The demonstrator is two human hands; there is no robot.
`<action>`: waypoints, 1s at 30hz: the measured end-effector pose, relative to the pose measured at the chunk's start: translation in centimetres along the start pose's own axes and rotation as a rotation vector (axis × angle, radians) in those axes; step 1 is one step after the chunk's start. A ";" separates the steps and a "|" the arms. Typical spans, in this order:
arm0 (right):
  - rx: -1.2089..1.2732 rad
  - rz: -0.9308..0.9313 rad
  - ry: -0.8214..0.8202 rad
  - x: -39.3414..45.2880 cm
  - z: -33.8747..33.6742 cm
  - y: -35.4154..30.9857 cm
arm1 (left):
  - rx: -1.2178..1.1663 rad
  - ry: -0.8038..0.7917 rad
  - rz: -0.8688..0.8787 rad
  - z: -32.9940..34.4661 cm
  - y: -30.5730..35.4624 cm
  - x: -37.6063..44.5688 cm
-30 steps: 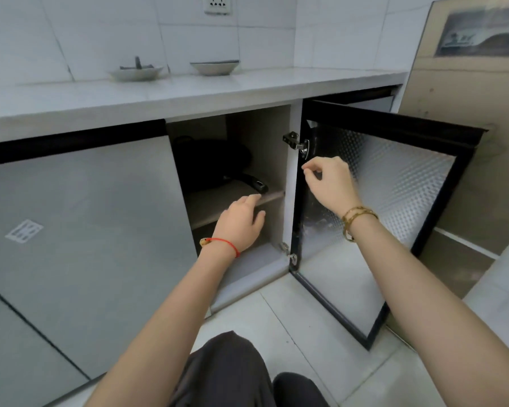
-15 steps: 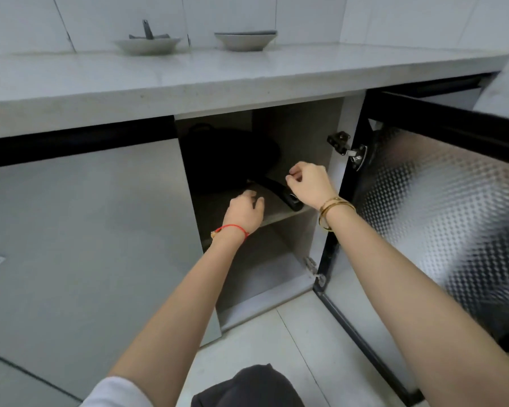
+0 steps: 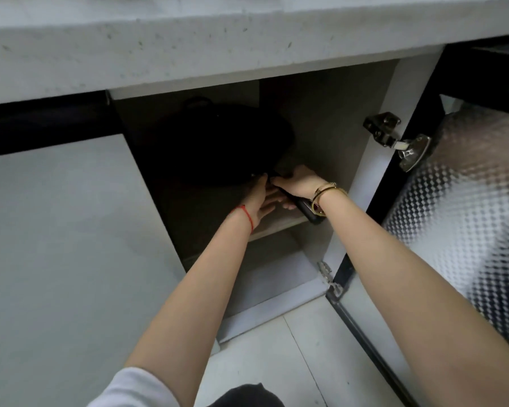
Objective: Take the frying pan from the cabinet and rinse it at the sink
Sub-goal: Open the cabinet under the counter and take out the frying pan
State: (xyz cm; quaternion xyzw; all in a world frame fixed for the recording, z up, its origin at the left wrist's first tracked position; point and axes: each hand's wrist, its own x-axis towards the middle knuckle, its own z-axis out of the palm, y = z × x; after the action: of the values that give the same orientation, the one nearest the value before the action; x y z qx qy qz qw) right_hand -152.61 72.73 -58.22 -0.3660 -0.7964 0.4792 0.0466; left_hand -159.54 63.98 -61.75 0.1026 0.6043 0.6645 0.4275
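Observation:
A black frying pan rests on the upper shelf inside the open cabinet, its body lost in shadow. Its black handle sticks out toward the front right. My right hand is closed over the handle near where it joins the pan. My left hand reaches in just beneath the pan's edge and the handle, fingers spread and touching the underside.
The cabinet door, lined with embossed silver foil, stands open to the right on metal hinges. A thick pale countertop edge overhangs the opening. A closed grey door fills the left. Tiled floor lies below.
My head has moved closer and lower toward the cabinet. My right hand went from beside the handle to gripping it, and my left hand slid from the shelf edge under the pan.

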 end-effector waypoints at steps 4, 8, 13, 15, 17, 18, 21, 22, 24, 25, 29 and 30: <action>-0.004 0.115 -0.150 1.0 0.7 -0.8 | -0.187 0.008 -0.023 0.1 0.0 1.3; 0.000 0.185 -0.171 1.5 1.3 -1.5 | -0.208 0.023 -0.035 0.0 0.2 2.0; 0.025 0.182 -0.099 1.8 2.5 -1.3 | -0.207 0.041 0.015 -0.6 -0.2 2.4; 0.004 0.141 -0.045 1.5 3.2 -1.3 | -0.198 0.033 0.038 -0.9 -0.4 2.2; 0.008 0.120 -0.003 0.9 3.8 -1.2 | -0.180 0.047 0.040 -1.2 -0.7 2.0; 0.026 0.118 0.017 0.6 4.0 -0.9 | -0.172 0.050 0.038 -1.3 -0.9 1.7; 0.097 0.117 0.081 -1.0 4.6 0.2 | -0.174 0.042 0.013 -1.2 -1.6 0.6; 0.115 0.115 0.096 -1.6 4.6 0.5 | -0.184 0.037 0.003 -1.1 -1.9 0.0; 0.130 0.124 0.110 -3.2 4.4 0.8 | -0.177 0.015 -0.018 -0.7 -2.4 -1.7; 0.136 0.133 0.115 -4.3 4.2 0.9 | -0.168 0.004 -0.025 -0.5 -2.5 -2.8; 0.157 0.147 0.102 -9.4 3.2 1.0 | -0.187 -0.022 -0.041 0.6 -2.6 -7.5; 0.158 0.151 0.108 -10.8 3.0 0.9 | -0.181 -0.027 -0.054 0.8 -2.7 -8.8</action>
State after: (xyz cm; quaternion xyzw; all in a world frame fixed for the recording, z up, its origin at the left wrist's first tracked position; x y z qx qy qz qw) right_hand -145.51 63.97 -57.61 -0.4452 -0.7226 0.5224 0.0819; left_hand -152.44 58.20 -60.66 0.0564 0.5383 0.7033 0.4609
